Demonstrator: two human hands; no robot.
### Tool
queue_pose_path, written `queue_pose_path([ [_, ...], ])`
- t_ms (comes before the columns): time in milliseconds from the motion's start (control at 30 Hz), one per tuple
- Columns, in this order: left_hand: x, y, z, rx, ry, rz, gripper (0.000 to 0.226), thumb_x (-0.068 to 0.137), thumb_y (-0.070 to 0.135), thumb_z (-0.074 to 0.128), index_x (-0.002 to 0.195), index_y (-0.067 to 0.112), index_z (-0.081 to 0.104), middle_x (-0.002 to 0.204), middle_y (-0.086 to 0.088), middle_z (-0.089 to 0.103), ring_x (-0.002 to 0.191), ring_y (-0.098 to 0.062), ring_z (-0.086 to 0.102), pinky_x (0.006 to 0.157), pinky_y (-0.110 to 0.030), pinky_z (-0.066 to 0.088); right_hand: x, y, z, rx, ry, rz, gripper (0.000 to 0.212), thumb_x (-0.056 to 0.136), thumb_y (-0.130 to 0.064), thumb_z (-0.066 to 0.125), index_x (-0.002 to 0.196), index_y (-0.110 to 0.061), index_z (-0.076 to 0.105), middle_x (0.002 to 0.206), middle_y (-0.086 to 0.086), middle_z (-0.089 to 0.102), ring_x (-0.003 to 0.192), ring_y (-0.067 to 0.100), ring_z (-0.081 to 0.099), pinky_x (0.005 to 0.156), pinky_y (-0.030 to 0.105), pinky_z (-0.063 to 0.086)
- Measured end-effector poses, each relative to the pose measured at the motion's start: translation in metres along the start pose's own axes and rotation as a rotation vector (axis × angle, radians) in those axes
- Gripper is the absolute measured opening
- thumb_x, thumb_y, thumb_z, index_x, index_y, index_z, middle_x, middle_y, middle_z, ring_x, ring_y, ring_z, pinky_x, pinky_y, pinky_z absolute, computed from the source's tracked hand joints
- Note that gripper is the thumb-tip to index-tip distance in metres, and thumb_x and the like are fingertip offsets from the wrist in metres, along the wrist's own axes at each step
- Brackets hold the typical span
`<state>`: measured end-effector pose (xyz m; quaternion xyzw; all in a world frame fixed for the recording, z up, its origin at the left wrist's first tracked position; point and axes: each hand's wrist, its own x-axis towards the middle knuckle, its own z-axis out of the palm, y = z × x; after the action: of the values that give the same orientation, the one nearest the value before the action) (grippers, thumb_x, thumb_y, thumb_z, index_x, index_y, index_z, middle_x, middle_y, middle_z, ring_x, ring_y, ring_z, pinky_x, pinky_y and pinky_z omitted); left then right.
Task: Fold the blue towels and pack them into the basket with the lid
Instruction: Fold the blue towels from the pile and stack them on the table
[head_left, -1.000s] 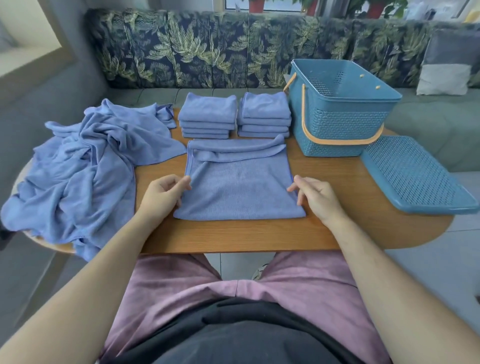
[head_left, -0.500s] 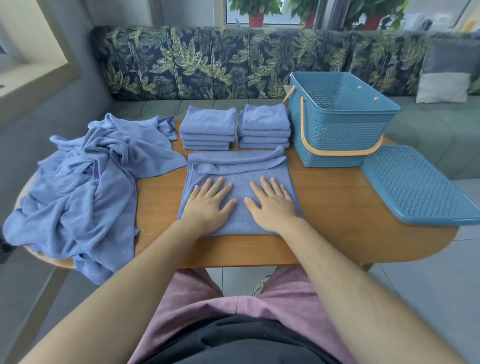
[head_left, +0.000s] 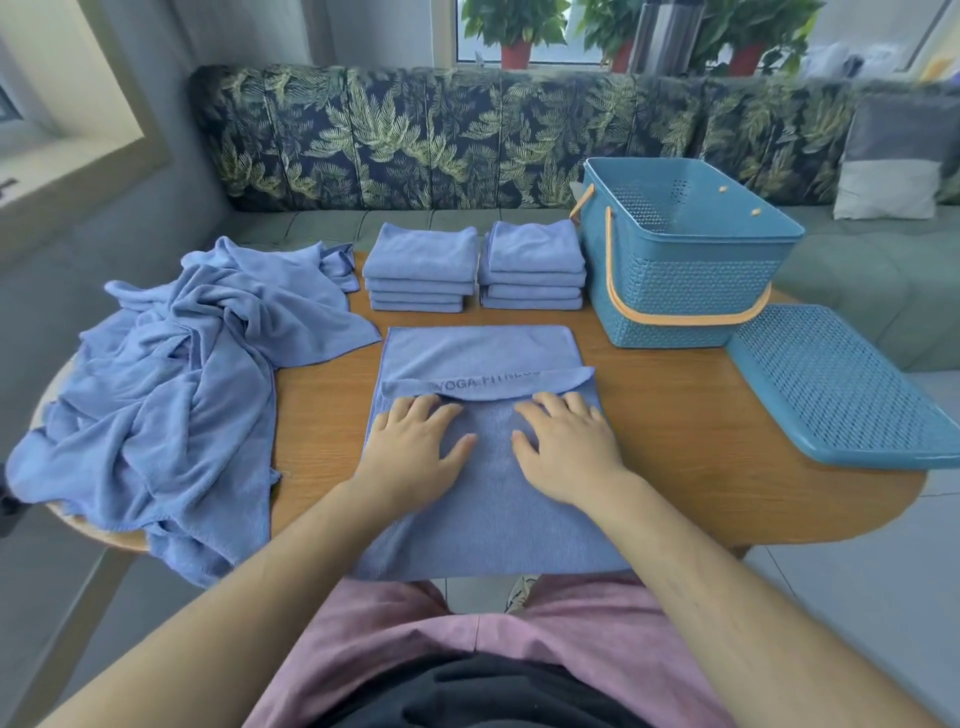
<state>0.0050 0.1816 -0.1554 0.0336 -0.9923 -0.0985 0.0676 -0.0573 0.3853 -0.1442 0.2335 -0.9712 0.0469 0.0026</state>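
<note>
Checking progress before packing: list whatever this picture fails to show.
Head view, basket: bottom hidden by its near wall.
Head view, flat towel: printed word's end covered by a fold.
Head view, crumpled pile: towel count lost in overlapping folds.

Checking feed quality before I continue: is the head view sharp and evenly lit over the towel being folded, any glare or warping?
Head view, centre: the spread towel is sharp, its lettering legible, light soft, even, faint shadows beside the left hand and right hand. Head view, edges: window top right washes out; wide-angle distortion bows the table and sofa.
</note>
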Motion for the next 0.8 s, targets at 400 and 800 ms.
queue_pose_path([
  [400, 0.103, -0.085, -0.002, -0.169, 0.036, -0.122, 0.042, 0.095, 0.041, 0.059, 0.133, 0.023, 0.059, 0.124, -0.004, 0.057, 0.120, -0.033, 0.047, 0.104, -0.045, 0.040, 0.094, 0.087, 0.019, 0.284, 0.248, 0.131, 0.038, 0.090, -0.030, 0.059, 0.127, -0.026, 0.064, 0.123, -0.001, 0.060, 0.119, 0.029, 0.045, 0.102, 0.042, 0.036],
  [800, 0.096, -0.095, 0.013, -0.269, 0.350, 0.019, 0.018, 0.091, 0.030, 0.060, 0.102, 0.016, 0.062, 0.098, -0.004, 0.058, 0.093, -0.031, 0.054, 0.083, -0.049, 0.047, 0.099, 0.096, 0.029, 0.698, 0.455, -0.025, 0.004, 0.096, -0.018, 0.058, 0.094, -0.020, 0.059, 0.080, -0.016, 0.056, 0.077, 0.003, 0.050, 0.073, 0.029, 0.040],
])
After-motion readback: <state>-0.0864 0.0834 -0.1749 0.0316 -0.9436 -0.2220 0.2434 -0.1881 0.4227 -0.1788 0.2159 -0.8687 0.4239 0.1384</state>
